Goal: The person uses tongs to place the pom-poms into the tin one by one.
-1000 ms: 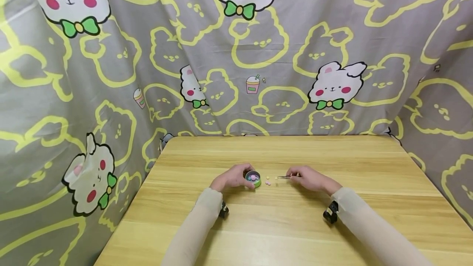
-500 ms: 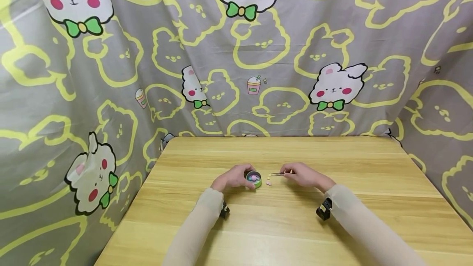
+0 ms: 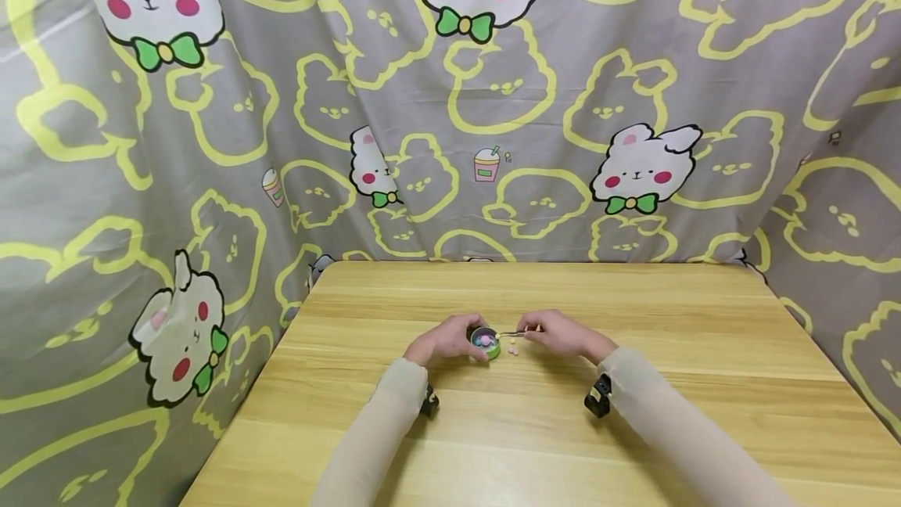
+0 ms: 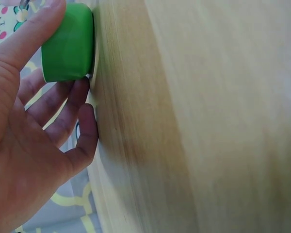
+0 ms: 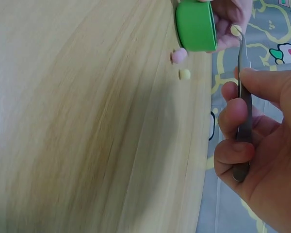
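Note:
My left hand [image 3: 450, 336] grips a small round green tin [image 4: 70, 43] from its left side, thumb on the near wall and fingers round the back. Pink and blue pieces [image 3: 484, 341] show inside the tin in the head view. Metal tweezers [image 5: 245, 111] are pinched in my right hand [image 3: 559, 333], their tips pointing left at the tin's rim. Between those tips is a small pale yellow bead [image 5: 236, 30], held up near the open top. On the table to the tin's right lie pink beads [image 5: 178, 56] and another yellow bead [image 5: 185, 74].
The wooden table [image 3: 633, 429] extends around both hands. Behind it and at its sides hangs a grey curtain [image 3: 535, 100] with yellow outlines and cartoon animals. Each wrist carries a small black camera [image 3: 598, 396].
My right hand has moved left, bringing the tweezers and their yellow bead from right of the loose beads to the tin's rim. The left hand still holds the tin in place.

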Action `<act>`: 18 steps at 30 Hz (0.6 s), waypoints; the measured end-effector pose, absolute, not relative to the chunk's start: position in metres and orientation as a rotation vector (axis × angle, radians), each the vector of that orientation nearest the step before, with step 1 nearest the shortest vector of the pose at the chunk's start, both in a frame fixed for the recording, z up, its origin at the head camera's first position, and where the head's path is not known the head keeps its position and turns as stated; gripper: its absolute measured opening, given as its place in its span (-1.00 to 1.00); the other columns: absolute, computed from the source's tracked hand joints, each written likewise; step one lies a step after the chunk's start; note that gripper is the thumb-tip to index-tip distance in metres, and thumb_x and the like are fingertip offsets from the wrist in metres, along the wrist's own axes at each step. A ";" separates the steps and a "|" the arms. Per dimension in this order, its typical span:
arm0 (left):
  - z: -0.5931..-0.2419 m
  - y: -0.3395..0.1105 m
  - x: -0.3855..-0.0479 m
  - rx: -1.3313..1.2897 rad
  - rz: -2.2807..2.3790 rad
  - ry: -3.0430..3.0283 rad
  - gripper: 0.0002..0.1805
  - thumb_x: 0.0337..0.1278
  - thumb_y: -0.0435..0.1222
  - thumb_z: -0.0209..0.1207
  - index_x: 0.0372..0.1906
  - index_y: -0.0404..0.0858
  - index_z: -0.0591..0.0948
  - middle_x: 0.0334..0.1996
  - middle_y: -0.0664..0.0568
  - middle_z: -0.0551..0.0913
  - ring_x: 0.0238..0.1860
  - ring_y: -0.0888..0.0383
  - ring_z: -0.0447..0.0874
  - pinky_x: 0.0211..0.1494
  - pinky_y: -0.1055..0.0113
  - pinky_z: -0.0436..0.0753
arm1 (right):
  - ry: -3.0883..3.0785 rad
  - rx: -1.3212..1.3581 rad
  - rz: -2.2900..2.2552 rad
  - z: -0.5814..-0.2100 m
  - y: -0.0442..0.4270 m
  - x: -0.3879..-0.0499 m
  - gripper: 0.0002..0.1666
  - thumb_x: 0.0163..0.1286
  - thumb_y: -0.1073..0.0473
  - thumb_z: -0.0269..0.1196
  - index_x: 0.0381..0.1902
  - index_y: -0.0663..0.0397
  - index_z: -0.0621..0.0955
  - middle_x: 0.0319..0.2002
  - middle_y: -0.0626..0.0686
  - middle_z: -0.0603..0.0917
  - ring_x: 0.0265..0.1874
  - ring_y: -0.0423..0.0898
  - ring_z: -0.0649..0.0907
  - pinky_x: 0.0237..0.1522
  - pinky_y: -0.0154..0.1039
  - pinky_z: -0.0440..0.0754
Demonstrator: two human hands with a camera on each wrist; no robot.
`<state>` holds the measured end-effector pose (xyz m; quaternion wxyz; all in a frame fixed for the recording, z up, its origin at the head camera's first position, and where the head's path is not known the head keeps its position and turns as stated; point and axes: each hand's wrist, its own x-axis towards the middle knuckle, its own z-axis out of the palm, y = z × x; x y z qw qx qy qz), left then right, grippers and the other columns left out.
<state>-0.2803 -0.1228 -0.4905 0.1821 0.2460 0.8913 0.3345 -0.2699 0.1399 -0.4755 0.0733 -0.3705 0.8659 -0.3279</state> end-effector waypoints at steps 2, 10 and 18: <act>-0.490 -0.122 -0.280 0.698 0.946 2.513 -0.50 -0.16 -0.14 0.46 -0.05 -0.09 0.52 -0.17 0.15 0.59 -0.14 0.19 0.55 -0.03 0.34 0.48 | 2.603 -1.113 -0.981 -0.477 0.138 -0.270 -0.84 0.39 0.29 0.11 -0.17 0.03 0.62 -0.29 0.03 0.65 -0.33 -0.21 0.54 -0.27 -0.26 0.49; -0.493 -0.123 -0.281 0.712 0.939 2.515 -0.50 -0.17 -0.14 0.47 -0.07 -0.09 0.52 -0.17 0.12 0.60 -0.15 0.19 0.55 -0.05 0.35 0.48 | 2.575 -1.083 -1.004 -0.479 0.131 -0.270 -0.84 0.39 0.28 0.12 -0.15 0.08 0.61 -0.29 0.05 0.64 -0.34 -0.19 0.55 -0.32 -0.26 0.51; -0.491 -0.123 -0.280 0.708 0.948 2.509 -0.49 -0.17 -0.14 0.47 -0.06 -0.11 0.52 -0.20 0.15 0.59 -0.16 0.19 0.54 -0.04 0.34 0.47 | 2.599 -1.071 -1.002 -0.477 0.131 -0.269 -0.85 0.36 0.29 0.14 -0.15 0.05 0.62 -0.30 -0.04 0.64 -0.33 -0.19 0.57 -0.29 -0.25 0.52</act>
